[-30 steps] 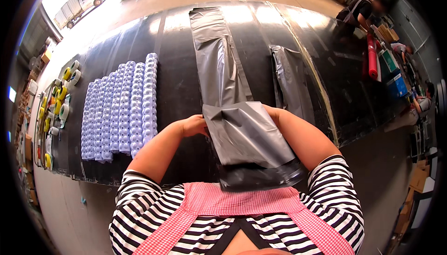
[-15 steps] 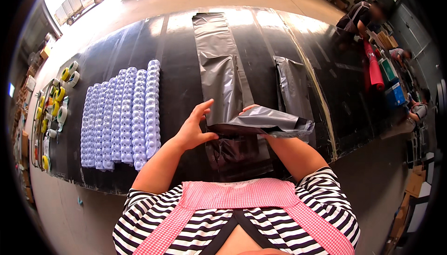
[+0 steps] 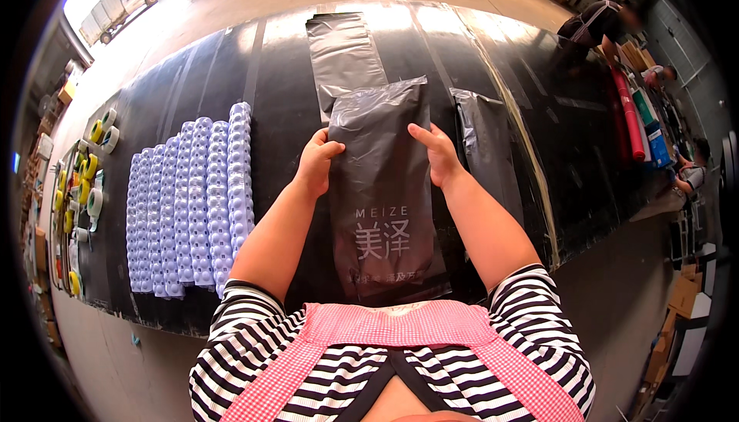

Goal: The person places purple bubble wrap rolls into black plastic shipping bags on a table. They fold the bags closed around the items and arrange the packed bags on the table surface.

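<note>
Grey mailer bag (image 3: 381, 183) pinched by left hand (image 3: 317, 162) and right hand (image 3: 437, 154); contents seemingly hidden.

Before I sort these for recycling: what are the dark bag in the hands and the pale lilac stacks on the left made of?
The dark bag looks like thin plastic film: glossy, crinkled, with light glinting off its folds. The lilac stacks seem to be moulded trays, matte and dimpled; whether pulp or foam cannot be told from here.

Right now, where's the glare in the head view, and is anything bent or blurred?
Head view: daylight washes out the black table's far edge and upper-left corner; fisheye bends its edges; the dark plastic bag, held by the left hand and right hand, is sharp; people at the right rim look blurred.
</note>
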The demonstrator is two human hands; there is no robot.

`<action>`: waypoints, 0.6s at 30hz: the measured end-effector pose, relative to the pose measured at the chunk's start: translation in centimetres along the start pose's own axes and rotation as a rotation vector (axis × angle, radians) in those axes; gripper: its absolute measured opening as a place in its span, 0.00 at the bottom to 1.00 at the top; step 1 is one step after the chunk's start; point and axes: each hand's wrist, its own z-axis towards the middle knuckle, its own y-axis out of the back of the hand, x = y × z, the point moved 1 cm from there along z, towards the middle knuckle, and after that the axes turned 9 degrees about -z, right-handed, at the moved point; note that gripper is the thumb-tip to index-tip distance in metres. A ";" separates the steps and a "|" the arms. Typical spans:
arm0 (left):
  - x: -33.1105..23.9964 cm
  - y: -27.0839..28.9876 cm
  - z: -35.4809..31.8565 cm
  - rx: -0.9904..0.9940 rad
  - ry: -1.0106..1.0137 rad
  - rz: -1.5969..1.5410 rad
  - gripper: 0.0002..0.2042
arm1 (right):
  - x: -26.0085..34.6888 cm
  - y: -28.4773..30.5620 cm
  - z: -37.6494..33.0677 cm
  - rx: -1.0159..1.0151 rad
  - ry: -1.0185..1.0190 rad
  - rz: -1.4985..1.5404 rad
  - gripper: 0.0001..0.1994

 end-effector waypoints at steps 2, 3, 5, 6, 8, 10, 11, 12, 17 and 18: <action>-0.7 -1.8 2.3 0.049 -0.047 0.001 0.12 | -1.9 3.6 6.0 -0.220 0.064 -0.188 0.24; -1.5 -2.0 3.3 0.055 -0.081 0.006 0.12 | -2.4 3.8 8.2 -0.357 0.073 -0.205 0.24; -3.0 -0.1 5.7 -0.022 -0.152 0.032 0.10 | -1.6 2.2 10.0 -0.204 0.029 -0.209 0.22; -3.1 0.4 6.8 -0.129 -0.170 0.140 0.10 | -1.1 1.9 10.7 -0.142 0.012 -0.214 0.21; -2.5 0.9 8.8 -0.262 -0.164 0.356 0.12 | -2.6 3.8 13.3 -0.248 -0.073 -0.308 0.19; -2.0 2.5 10.2 -0.360 -0.127 0.578 0.14 | -4.2 3.9 14.8 -0.327 -0.143 -0.386 0.17; -1.3 3.2 10.6 -0.387 -0.175 0.584 0.16 | -4.8 4.1 15.3 -0.348 -0.134 -0.403 0.14; -0.9 3.6 10.7 -0.417 -0.190 0.623 0.15 | -5.4 3.9 15.4 -0.369 -0.134 -0.422 0.12; 0.4 5.5 11.1 -0.534 -0.260 0.924 0.16 | -6.5 2.5 15.2 -0.434 -0.123 -0.615 0.14; 0.6 5.6 11.1 -0.556 -0.288 0.992 0.16 | -6.2 2.1 15.1 -0.443 -0.131 -0.695 0.14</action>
